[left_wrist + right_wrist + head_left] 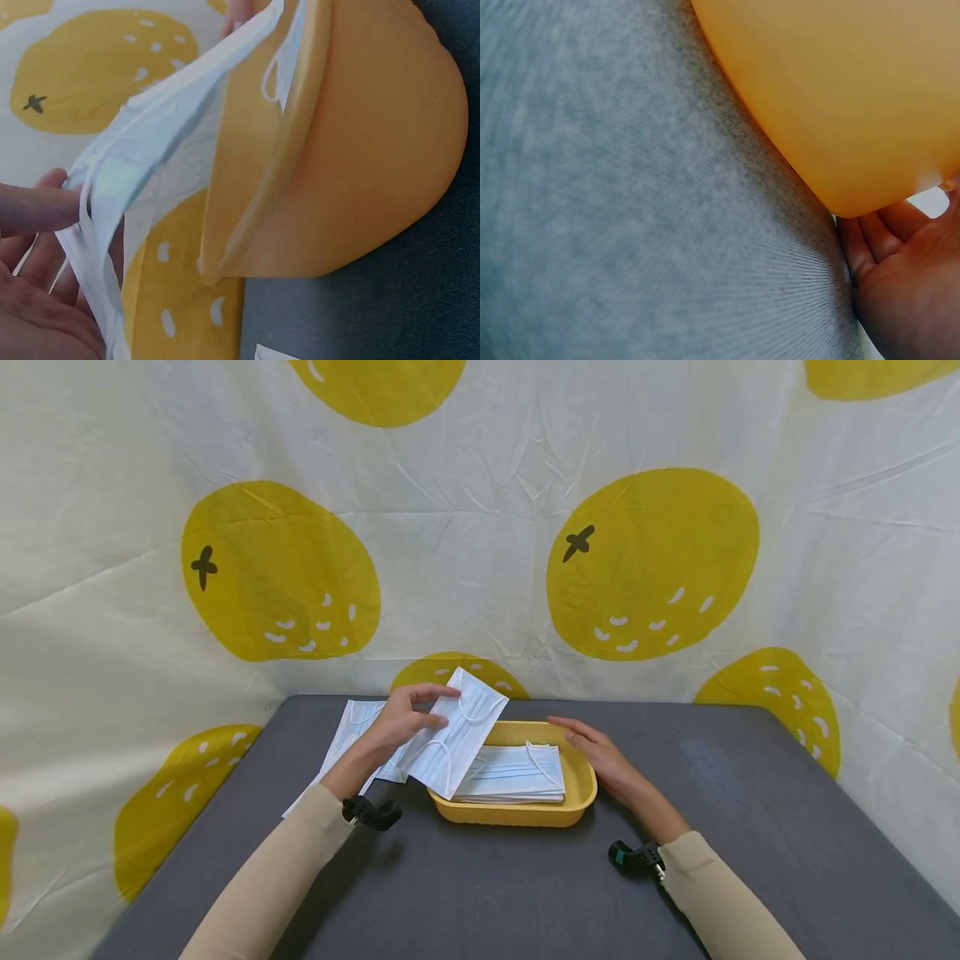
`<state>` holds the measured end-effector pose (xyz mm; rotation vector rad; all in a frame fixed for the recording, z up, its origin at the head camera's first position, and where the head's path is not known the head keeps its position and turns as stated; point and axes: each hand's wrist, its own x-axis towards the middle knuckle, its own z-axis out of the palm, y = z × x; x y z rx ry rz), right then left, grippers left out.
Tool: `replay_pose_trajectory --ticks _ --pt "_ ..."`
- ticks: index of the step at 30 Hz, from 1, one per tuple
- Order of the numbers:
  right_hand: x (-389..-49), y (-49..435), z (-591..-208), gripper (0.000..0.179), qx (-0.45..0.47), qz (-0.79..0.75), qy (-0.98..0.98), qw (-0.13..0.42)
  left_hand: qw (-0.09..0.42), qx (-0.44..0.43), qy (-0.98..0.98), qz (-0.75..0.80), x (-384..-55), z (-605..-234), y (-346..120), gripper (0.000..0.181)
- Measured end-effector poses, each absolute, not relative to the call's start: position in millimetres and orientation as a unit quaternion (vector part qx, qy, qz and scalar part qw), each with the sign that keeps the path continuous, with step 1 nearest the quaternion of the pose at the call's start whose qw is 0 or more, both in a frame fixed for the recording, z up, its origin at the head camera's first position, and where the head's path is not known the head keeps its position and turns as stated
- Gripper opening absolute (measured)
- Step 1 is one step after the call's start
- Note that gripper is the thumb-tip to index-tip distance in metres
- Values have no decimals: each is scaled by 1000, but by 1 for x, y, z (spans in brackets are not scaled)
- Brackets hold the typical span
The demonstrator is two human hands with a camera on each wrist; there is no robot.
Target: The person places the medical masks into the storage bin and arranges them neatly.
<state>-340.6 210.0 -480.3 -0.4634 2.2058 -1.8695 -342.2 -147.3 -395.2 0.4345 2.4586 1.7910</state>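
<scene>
My left hand pinches a pale blue face mask by its edge, thumb on one side and fingers behind it. The mask is tilted above the left end of a yellow plastic basket, its white ear loops hanging loose. In the left wrist view the mask slants up toward the basket rim. Inside the basket lies a stack of face masks. My right hand holds the basket's right back corner, thumb at the rim and fingers along the outer wall.
More face masks lie on the dark grey table left of the basket, partly hidden by my left hand. A white curtain printed with yellow fruit hangs behind the table and at its sides.
</scene>
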Motion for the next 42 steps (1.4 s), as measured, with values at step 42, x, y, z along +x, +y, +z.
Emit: replay_pose_trajectory --ticks 42 --pt "-340 210 -478 47 -151 -637 747 113 204 288 812 465 -389 -377 -105 42"
